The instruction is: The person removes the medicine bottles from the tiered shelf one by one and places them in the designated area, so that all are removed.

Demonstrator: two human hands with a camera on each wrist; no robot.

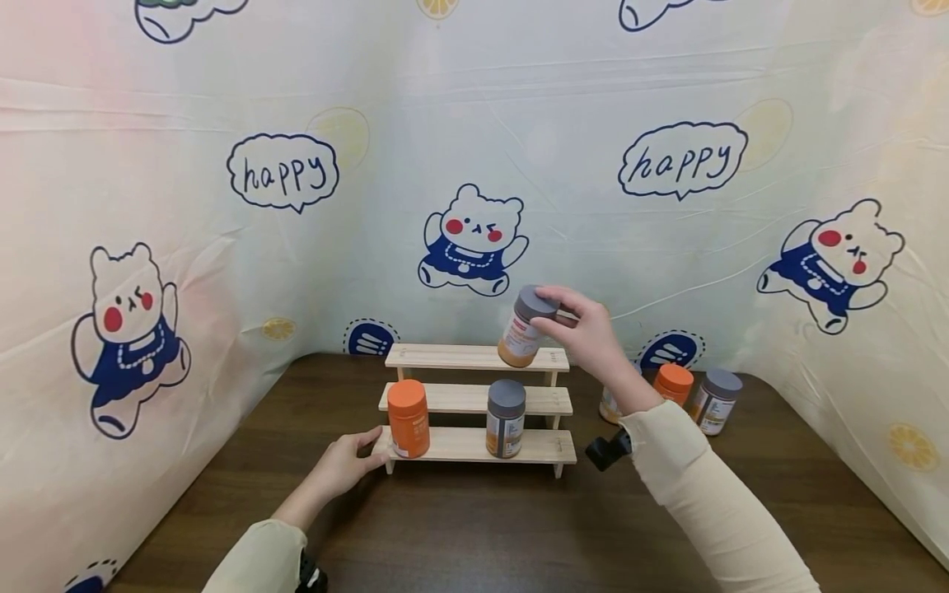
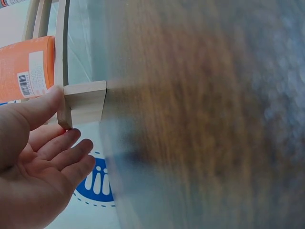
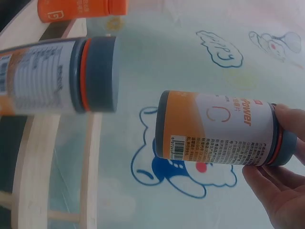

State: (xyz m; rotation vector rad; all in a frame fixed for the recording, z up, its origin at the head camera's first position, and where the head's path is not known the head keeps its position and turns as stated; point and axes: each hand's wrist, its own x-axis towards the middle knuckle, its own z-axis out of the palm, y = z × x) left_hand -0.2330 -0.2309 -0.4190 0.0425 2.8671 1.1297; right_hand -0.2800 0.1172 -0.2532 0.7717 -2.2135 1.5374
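My right hand (image 1: 586, 329) pinches the grey lid of a supplement bottle (image 1: 519, 339), which has a white and orange label. That bottle (image 3: 214, 129) is slightly tilted at the right part of the top tier; the head view does not tell whether it touches the wood. At the left end of the bottom tier, my left hand (image 1: 341, 465) pinches the board of the three-tier wooden rack (image 1: 460, 445), thumb above and index finger below. An orange bottle (image 1: 409, 418) stands upright near that hand, and another grey-lidded bottle (image 1: 506, 420) stands farther right on the same tier.
Right of the rack on the dark wooden table (image 1: 474, 527) stand an orange bottle (image 1: 673, 384), a grey-lidded bottle (image 1: 715, 402) and a third bottle (image 1: 610, 405) partly hidden by the right arm. A printed cloth (image 1: 563, 206) hangs behind and at both sides.
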